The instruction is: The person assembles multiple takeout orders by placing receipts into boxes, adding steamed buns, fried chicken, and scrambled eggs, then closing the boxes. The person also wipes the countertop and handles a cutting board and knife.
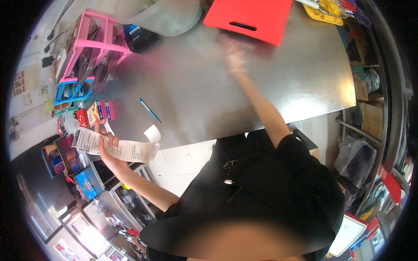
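A long white paper receipt with printed lines hangs from my left hand, its far end curling up at the table's front edge. The fingers are closed around the strip. My right hand reaches out over the steel table, smeared by motion, so its fingers cannot be made out. Nearest to it lies a red cutting board with a slot handle. Between the hands, closer to the receipt, a blue pen rests on the steel.
A pink plastic rack stands at the back left, beside a large translucent tub. Small boxes sit at the table's left edge. A yellow tray is at the far right. Shelves with bagged goods line the right side.
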`<state>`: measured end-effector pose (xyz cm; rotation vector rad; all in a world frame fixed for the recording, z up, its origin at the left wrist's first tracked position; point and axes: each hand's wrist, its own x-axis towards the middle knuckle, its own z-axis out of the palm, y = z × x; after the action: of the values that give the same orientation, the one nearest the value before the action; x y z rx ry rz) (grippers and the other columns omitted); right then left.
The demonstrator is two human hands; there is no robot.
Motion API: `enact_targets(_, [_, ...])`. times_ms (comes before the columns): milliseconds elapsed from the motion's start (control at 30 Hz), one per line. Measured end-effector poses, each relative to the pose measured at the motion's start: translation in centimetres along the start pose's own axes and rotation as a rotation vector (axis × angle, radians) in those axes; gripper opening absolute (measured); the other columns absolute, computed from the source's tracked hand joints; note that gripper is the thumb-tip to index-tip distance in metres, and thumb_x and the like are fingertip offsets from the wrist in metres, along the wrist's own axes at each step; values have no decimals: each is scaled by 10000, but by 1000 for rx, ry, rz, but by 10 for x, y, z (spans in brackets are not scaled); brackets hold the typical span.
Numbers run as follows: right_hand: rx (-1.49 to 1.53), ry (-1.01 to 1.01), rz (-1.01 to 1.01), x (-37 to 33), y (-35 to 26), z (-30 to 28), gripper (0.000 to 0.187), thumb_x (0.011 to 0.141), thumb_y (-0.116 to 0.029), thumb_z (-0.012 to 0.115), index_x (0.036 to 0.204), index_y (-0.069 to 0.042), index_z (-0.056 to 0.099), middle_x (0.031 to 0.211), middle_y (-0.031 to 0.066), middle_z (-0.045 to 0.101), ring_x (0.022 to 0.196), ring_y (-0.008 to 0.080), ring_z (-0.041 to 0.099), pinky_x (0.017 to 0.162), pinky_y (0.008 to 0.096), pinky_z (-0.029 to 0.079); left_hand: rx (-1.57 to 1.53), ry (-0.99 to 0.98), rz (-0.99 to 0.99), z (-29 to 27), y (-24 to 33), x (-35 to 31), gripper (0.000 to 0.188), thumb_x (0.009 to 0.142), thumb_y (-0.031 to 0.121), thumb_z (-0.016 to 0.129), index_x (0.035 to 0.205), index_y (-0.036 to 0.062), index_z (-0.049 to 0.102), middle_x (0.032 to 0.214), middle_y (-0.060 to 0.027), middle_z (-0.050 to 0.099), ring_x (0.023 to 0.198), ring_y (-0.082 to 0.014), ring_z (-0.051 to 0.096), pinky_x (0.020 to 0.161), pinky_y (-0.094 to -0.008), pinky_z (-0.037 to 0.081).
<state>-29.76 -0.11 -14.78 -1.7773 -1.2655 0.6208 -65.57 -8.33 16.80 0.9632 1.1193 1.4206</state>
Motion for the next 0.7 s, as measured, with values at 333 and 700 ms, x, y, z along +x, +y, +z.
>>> enact_targets(333, [-907,891,16,-55,184,-304,496,965,-284,334,1388,-31,272,1432,184,272,1272,322,325,1040,440,298,-112,-83,-140,16,-38,27,510,891,129,440,1367,-10,323,921,-18,435,669,-77,360,618,-220,353])
enact_targets(700, [1323,421,450,95,132,-243,419,923,-234,449,1219,63,453,1197,184,532,1126,305,507,1021,389,379,-184,-325,-166,161,-73,9,530,887,166,459,1356,-27,304,902,-28,431,678,-72,391,583,-216,358])
